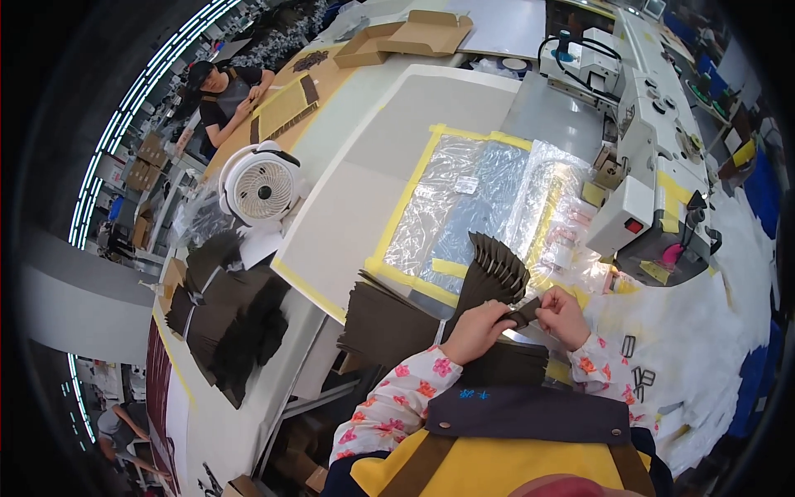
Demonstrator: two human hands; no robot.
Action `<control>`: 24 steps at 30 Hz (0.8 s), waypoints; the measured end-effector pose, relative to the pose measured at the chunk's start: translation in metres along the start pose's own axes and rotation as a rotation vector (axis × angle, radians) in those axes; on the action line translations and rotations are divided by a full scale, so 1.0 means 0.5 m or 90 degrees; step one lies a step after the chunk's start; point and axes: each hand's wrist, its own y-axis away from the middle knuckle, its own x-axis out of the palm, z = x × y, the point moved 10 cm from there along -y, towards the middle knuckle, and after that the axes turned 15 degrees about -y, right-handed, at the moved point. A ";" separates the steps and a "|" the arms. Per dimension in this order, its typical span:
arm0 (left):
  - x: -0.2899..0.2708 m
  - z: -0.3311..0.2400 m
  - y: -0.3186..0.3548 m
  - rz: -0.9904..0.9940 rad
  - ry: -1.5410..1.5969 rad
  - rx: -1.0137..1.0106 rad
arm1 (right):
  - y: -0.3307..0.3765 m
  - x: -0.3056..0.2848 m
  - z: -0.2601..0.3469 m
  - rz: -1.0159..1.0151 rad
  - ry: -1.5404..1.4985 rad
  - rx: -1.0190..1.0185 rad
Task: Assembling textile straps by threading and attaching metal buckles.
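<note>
With the left hand (478, 332) and right hand (563, 318) each pinched on the dark strip (522, 316) between them, just beside the fanned stack (494, 269), uneven finger tension could skew the strip, and left-hand contact could disarrange the stack.

Long white strip lights (124, 108) glow along the upper left of my view.
I see brown cardboard boxes (152, 150), a broad grey column-like shape (91, 311) below them, and a smooth tan tabletop (333, 87).

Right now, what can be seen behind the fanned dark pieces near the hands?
Beyond the fanned dark pieces, clear plastic sheeting edged with yellow tape is visible. What the pieces cover cannot be seen.
</note>
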 end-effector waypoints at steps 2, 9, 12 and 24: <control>0.008 0.002 -0.004 -0.013 -0.084 -0.032 | 0.001 -0.030 0.012 -0.050 0.051 -0.056; -0.072 0.078 0.000 -0.009 -0.419 -0.219 | 0.123 0.101 0.044 0.022 0.611 -0.295; -0.032 0.126 0.012 0.057 -0.267 -0.292 | 0.167 0.118 0.024 0.023 0.720 -0.363; -0.049 0.250 -0.069 0.003 -0.391 -0.324 | 0.184 0.087 -0.035 -0.005 0.722 -0.349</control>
